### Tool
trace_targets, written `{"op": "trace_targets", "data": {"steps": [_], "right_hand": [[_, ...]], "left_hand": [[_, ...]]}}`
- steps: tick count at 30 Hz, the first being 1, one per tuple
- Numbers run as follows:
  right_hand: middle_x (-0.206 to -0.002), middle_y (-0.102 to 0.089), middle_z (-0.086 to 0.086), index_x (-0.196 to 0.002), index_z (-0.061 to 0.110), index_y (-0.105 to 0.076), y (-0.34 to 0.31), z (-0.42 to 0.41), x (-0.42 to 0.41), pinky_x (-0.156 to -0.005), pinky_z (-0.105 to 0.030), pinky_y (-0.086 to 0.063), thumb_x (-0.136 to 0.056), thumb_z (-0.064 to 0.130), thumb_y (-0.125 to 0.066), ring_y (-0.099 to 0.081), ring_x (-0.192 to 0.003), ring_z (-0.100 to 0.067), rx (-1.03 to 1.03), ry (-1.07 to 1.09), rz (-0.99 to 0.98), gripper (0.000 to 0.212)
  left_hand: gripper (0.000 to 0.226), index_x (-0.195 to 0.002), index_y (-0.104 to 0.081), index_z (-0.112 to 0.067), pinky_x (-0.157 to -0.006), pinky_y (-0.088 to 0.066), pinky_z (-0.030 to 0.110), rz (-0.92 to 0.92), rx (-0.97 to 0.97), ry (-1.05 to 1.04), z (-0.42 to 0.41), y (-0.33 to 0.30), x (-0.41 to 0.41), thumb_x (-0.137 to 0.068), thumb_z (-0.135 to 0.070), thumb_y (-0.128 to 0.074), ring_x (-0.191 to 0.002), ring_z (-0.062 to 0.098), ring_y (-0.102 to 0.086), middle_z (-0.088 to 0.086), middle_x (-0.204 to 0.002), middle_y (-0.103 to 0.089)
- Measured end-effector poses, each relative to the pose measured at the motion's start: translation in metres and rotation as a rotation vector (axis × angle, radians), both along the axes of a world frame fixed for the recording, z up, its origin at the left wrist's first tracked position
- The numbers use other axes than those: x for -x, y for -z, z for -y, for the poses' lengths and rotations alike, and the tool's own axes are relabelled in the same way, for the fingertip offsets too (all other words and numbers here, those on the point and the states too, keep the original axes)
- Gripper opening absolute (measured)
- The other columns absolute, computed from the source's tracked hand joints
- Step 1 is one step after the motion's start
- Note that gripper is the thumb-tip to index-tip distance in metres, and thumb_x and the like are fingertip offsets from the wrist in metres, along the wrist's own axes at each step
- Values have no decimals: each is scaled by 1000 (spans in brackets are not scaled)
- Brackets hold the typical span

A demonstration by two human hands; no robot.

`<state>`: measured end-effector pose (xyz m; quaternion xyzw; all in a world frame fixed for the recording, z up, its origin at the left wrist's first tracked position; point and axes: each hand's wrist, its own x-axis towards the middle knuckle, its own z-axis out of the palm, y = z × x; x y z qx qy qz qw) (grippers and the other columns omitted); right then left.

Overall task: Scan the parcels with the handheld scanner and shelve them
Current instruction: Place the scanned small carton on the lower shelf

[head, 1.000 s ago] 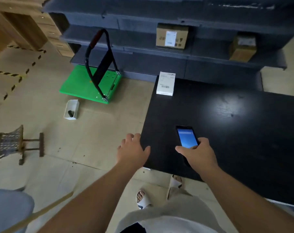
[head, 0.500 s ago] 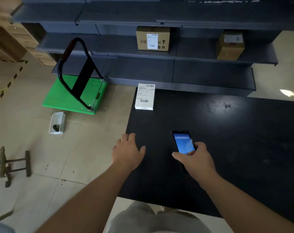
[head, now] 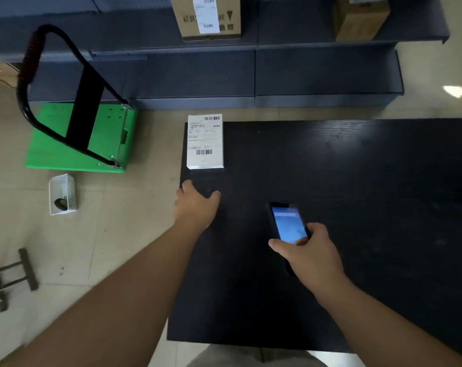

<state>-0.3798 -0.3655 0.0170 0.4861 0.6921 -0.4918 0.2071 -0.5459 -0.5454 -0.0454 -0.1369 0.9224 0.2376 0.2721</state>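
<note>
A white parcel with barcode labels lies at the far left corner of the black table. My left hand hovers just short of it, fingers spread and holding nothing. My right hand grips the handheld scanner, a black phone-like device with a lit blue screen, above the table's middle. Two brown cardboard parcels stand on the dark shelf behind the table.
A green platform trolley with a black folding handle stands on the floor to the left. A small white basket lies beside it. A low wooden stand sits at the left edge.
I have stepped closer to the table and the view has dropped. My left hand has reached forward toward the white parcel. My right hand still holds the scanner.
</note>
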Motion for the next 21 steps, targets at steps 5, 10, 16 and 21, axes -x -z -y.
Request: {"op": "trace_targets", "data": {"steps": [5,10,16,21], "right_hand": [[-100,-65,4,-130,26,-48,19,5,22,-65,-30,-52,-75,44,-90,-66,-85,-12,22,48,14,72],[-101,-62,8,-137,25,-46,32,7,38,-62,-24,-45,-76,46,-90,-62,-85,-6,37,78,23,78],[-102,-57,13,-144,25,-43,43,5,43,-58,-18,-38,-78,46,-89,-56,-83,-1,58,159,11,83],[-103,-55,13,-148,24,-41,46,2,39,-59,-18,-38,-79,46,-89,-55,-84,-1,63,195,-6,87]], "left_hand": [[90,-159,-26,-7,-115,-36,48,-54,27,-47,-14,24,39,-93,-51,-70,-144,40,-38,16,-157,-35],[105,-163,-19,-7,-117,-33,48,-44,25,-130,-23,46,66,-89,-60,-72,-148,37,-34,12,-163,-28],[112,-157,-27,-6,-119,-34,48,-33,63,-205,-34,66,86,-79,-73,-72,-143,34,-36,10,-156,-35],[112,-156,-28,-5,-118,-37,51,-34,41,-251,-35,67,86,-78,-68,-79,-144,32,-35,9,-156,-34]]}}
